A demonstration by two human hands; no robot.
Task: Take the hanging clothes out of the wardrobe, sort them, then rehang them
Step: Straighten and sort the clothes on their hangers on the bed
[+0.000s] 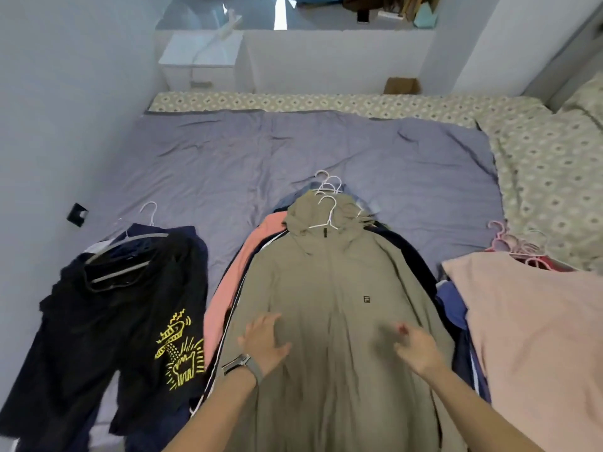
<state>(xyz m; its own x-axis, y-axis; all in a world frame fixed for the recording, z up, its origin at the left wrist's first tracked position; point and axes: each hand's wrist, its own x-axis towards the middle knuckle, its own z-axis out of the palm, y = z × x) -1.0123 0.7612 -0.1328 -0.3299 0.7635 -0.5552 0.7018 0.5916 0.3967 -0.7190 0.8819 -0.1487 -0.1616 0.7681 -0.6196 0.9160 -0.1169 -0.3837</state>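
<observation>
Three piles of clothes on hangers lie on the bed. A khaki hooded jacket [329,288] on a white hanger [326,213] tops the middle pile, over a salmon garment [228,288] and dark ones. My left hand [264,340], with a watch on the wrist, rests flat on the jacket's lower left with spread fingers. My right hand [417,350] hovers over the jacket's lower right, blurred, with loosely curled fingers holding nothing. On the left lie black shorts with a yellow print [130,314] on grey hangers. A pink garment [528,324] on pink hangers [512,243] tops the right pile.
A lilac sheet [293,158] covers the bed, with a patterned sheet [538,177] showing at the far edge and on the right. A white wall runs along the left. A white stool [199,57] and a cardboard box [401,85] stand beyond the bed.
</observation>
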